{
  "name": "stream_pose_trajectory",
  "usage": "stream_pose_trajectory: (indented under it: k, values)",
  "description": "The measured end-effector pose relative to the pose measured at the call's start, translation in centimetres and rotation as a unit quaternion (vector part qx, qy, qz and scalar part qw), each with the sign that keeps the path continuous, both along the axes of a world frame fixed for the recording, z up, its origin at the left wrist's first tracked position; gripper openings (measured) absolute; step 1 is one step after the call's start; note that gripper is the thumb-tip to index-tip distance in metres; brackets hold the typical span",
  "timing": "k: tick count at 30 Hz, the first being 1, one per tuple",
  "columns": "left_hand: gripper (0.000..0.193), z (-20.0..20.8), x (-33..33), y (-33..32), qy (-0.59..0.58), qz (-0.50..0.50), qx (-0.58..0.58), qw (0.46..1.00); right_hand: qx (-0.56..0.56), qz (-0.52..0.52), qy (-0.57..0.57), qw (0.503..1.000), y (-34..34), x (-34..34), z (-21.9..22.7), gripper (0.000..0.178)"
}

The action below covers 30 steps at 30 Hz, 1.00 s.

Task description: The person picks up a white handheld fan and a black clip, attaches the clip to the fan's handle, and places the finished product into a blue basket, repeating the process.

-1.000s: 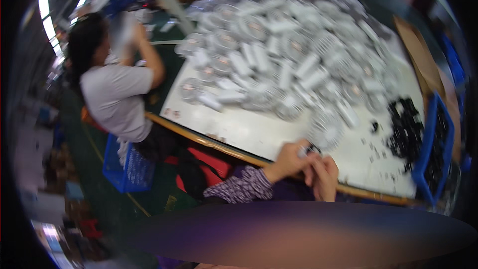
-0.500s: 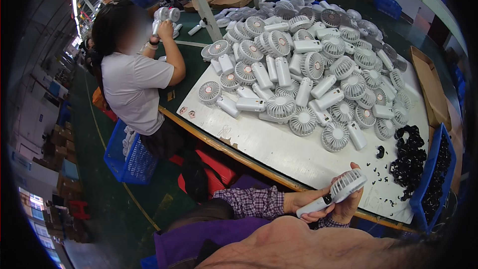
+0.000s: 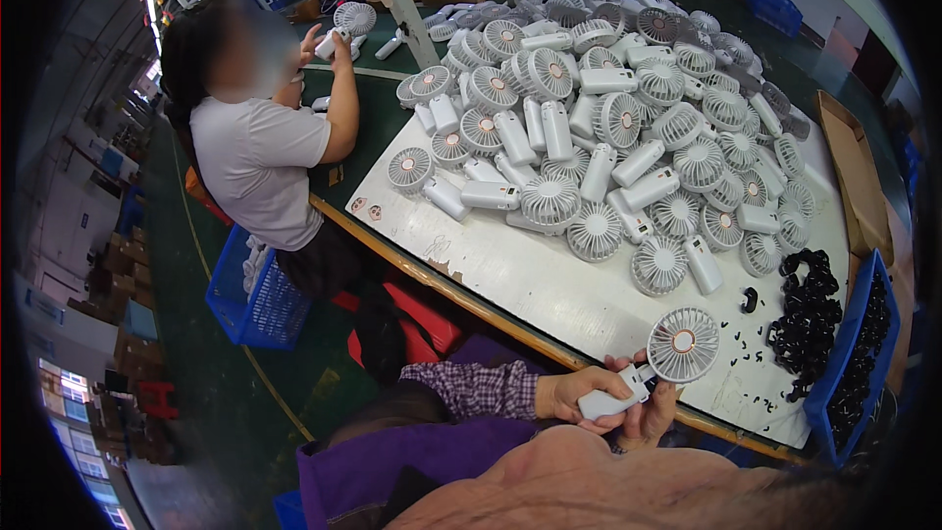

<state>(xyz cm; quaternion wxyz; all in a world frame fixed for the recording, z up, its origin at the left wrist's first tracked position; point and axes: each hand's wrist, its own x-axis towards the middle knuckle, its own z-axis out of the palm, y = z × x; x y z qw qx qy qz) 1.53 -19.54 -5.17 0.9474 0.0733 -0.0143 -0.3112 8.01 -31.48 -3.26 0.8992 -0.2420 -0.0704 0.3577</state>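
Both of my hands are together at the table's near edge, on one white handheld fan [image 3: 684, 345]. My left hand [image 3: 587, 393] is wrapped round the fan's handle. My right hand [image 3: 655, 414] grips around the neck, where a dark part shows between handle and head. The round grille, with a copper-coloured ring at its centre, faces up. Some fingertips of the right hand are hidden behind the fan. Ahead lies a big pile of similar white fans [image 3: 601, 175] on the white tabletop [image 3: 510, 280].
Small black parts [image 3: 803, 319] lie heaped at the right, beside a blue tray [image 3: 852, 373] holding more. A cardboard tray [image 3: 852, 177] stands behind. At the left, a co-worker [image 3: 257, 152] handles another fan near a metal post [image 3: 400, 5]. A blue basket [image 3: 257, 299] sits on the floor.
The fan in my hands has turned from edge-on to show its round face, and my right hand has moved down from behind its head to the neck. The co-worker's fan has moved too.
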Motion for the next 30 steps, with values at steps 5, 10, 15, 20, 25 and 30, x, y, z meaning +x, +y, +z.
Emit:
stream_pose_trajectory:
  k: [5, 10, 15, 20, 25, 30]
  values:
    - [0.028, 5.3, 0.3, -0.4, 0.019, 0.021, 0.064, 0.998, 0.017, -0.071, -0.063, 0.995, 0.1, -1.9, 1.8, 0.069]
    - [0.030, 4.5, 2.4, -1.7, -0.063, -0.058, 0.208, 0.974, 0.043, -0.141, -0.029, 0.989, -3.1, -1.8, 0.2, 0.071]
    - [0.037, 2.2, 1.7, -0.3, -0.191, -0.088, 0.415, 0.885, -0.091, -0.286, 0.045, 0.953, -16.9, -4.2, -2.3, 0.041]
    - [0.025, 2.3, -0.9, 5.7, -0.123, -0.025, 0.467, 0.875, -0.368, -0.268, 0.113, 0.883, -34.1, -6.5, -18.8, 0.041]
    - [0.025, 4.3, -1.6, 17.2, -0.002, 0.398, 0.780, 0.483, -0.453, -0.236, 0.210, 0.833, -35.3, -5.2, -24.5, 0.043]
    - [0.045, 4.8, -1.2, 23.0, -0.102, 0.251, 0.962, 0.043, -0.519, -0.206, 0.299, 0.774, -31.8, -2.8, -30.4, 0.045]
